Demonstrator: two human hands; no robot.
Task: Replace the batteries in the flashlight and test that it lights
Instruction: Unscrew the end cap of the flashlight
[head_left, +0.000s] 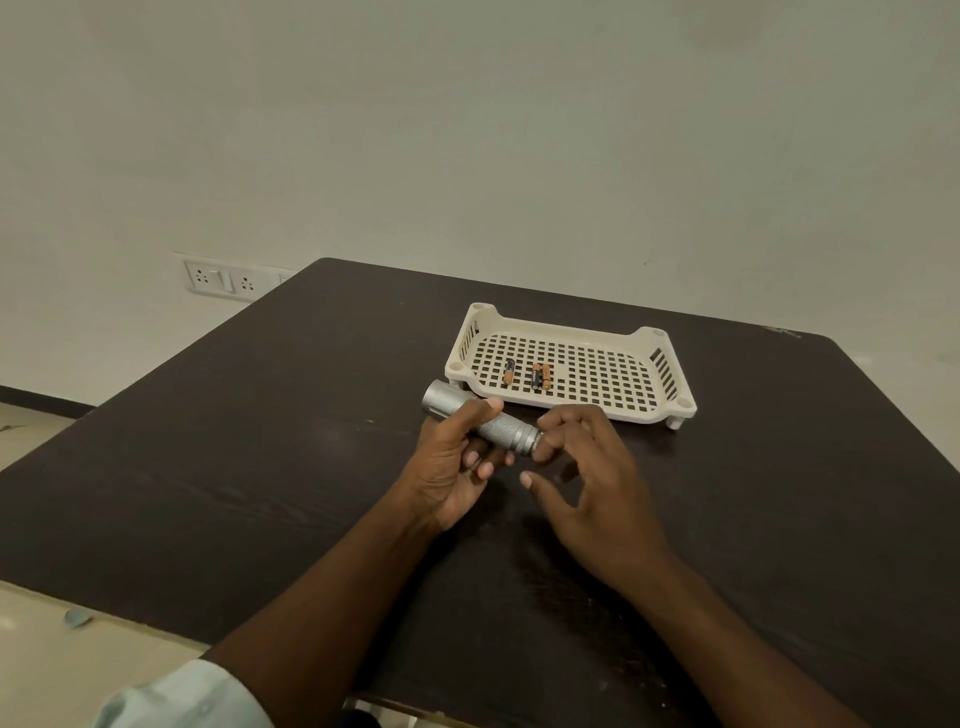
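Flashlight (480, 421): it is held over the table (260, 441), just in front of the tray (660, 395), long axis running from its head at far left to its tail at near right. The left hand (457, 467) is wrapped around the barrel. The right hand (587, 467), loosely spread, has fingertips (545, 451) on the tail end, so it seems the one to turn the cap. Three batteries (540, 377) lie in the tray.

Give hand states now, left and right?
Left hand: closed around the silver knurled metal flashlight.
Right hand: open, fingertips at the flashlight's tail end.
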